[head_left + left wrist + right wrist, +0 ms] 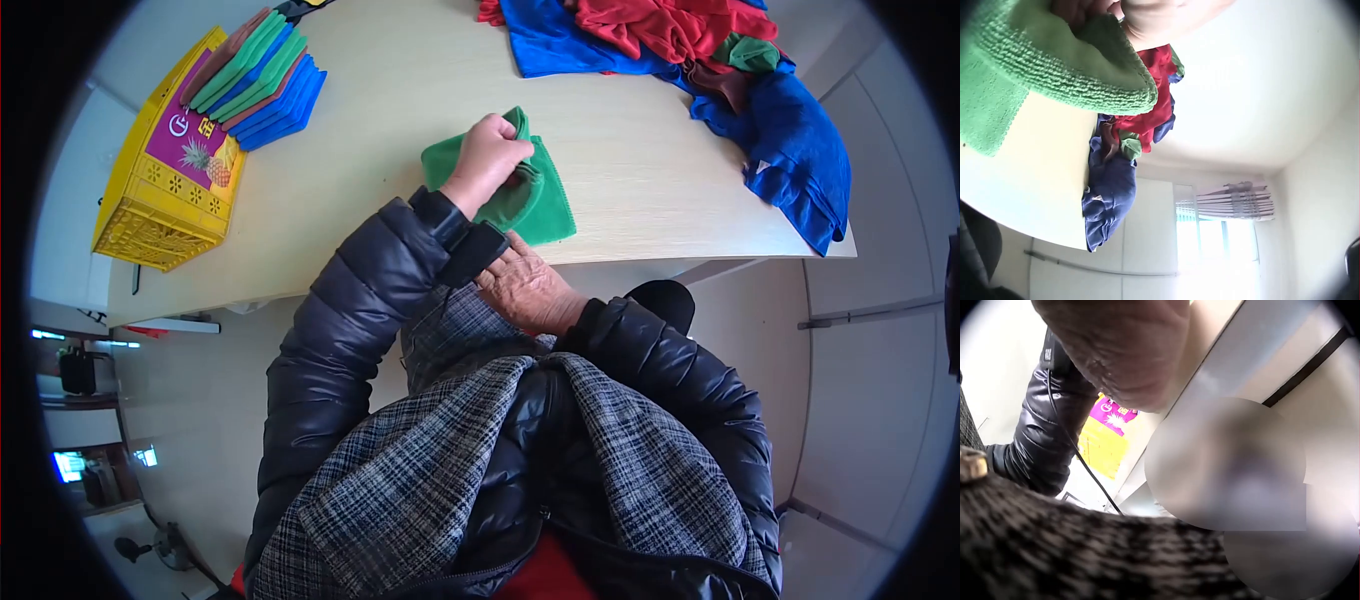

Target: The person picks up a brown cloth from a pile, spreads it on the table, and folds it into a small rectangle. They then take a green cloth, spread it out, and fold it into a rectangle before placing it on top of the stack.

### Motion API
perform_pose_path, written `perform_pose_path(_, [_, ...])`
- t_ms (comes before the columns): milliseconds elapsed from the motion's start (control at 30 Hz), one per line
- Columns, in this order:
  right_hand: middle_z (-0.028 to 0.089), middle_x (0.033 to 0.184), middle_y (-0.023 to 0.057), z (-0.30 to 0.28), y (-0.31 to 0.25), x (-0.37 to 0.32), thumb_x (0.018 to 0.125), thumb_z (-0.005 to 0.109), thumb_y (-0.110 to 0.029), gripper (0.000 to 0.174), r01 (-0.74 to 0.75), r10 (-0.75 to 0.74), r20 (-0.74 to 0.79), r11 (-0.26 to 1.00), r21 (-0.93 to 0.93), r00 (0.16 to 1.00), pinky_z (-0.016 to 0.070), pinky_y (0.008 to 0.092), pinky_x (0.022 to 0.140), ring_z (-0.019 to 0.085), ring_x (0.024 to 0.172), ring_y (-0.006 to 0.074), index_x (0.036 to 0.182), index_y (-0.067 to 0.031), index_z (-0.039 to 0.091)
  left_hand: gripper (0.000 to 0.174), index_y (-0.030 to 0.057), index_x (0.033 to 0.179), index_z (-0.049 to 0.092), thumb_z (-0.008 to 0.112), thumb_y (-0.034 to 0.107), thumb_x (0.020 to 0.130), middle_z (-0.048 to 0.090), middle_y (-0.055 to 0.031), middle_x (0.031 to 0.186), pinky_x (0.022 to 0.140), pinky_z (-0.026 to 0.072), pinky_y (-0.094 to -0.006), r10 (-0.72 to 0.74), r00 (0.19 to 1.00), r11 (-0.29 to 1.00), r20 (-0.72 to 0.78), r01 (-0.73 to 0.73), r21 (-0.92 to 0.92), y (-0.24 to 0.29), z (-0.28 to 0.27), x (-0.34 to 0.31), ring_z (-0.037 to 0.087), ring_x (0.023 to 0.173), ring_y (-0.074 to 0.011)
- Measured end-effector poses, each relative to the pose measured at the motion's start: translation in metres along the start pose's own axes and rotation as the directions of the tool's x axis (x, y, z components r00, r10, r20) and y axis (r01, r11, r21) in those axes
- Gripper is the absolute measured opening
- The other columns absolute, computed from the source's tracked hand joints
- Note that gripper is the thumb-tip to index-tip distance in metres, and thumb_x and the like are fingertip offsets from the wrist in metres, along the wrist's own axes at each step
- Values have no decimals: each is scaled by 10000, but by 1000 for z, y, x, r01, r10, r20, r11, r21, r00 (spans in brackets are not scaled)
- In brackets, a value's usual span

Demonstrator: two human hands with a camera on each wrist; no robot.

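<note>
A green towel (548, 195) with a stitched border lies partly folded near the table's front edge. My left hand (487, 160) grips a raised fold of it, fingers curled round the cloth; in the left wrist view the lifted green edge (1094, 94) hangs below the hand. My right hand (532, 288) is at the table's front edge, back upward and fingers extended, just below the left wrist. Its fingertips reach close to the towel's lower edge, partly hidden by the left wrist's camera. In the right wrist view the right hand (1129, 356) fills the upper part.
A yellow crate (165, 215) stands at the table's left, with a row of folded green, blue and brown towels (262, 85) against it. Loose red cloths (650, 25) and blue cloths (795, 140) are heaped at the back right, drooping toward the table's right edge.
</note>
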State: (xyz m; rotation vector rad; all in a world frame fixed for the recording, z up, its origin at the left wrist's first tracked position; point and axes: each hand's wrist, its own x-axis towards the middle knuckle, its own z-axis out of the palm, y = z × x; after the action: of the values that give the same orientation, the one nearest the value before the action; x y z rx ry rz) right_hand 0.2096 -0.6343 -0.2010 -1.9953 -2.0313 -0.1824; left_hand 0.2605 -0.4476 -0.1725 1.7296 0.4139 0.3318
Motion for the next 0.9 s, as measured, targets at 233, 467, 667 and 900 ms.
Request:
perform_pose_path(233, [645,1218,134,48,13,-11,933,500,-211,253,-16,16,-1,998,62,1000,351,499,1114,567,1182,284,1035,-37,652,246,18,991,597,754,148,852,651,-49,833,596,527,-273,212,977,790,4,-174,587,-8,44,-5,634,679,-140])
perform_pose_path(467, [611,1290,128,12,6,-11,936,502,-231,327,-88,91,64,994,-59,994,343,445,1125,527,1244,274,1151,-31,645,180,-9,1005,599,690,120,916,689,-132,823,613,555,-373,199,980,977,-16,-197,84,11,1,-36,685,660,-229])
perform_pose_path(667, [571,1330,134,22,8,-9,924,517,-230,479,-50,55,-170,998,33,984,336,433,1137,501,1277,275,1351,-16,548,357,9,1249,575,616,255,993,637,-182,1223,964,488,-449,485,867,593,117,-424,685,-20,-43,-86,610,1123,-356])
perform_pose_path(900, [592,1280,160,5,9,-14,901,550,-208,489,16,-14,-164,1000,11,986,367,454,1116,531,1238,293,1344,-3,544,569,39,1459,468,481,423,1040,372,-182,1572,1216,217,-493,392,871,537,297,-478,695,-37,-45,-94,277,1490,-362])
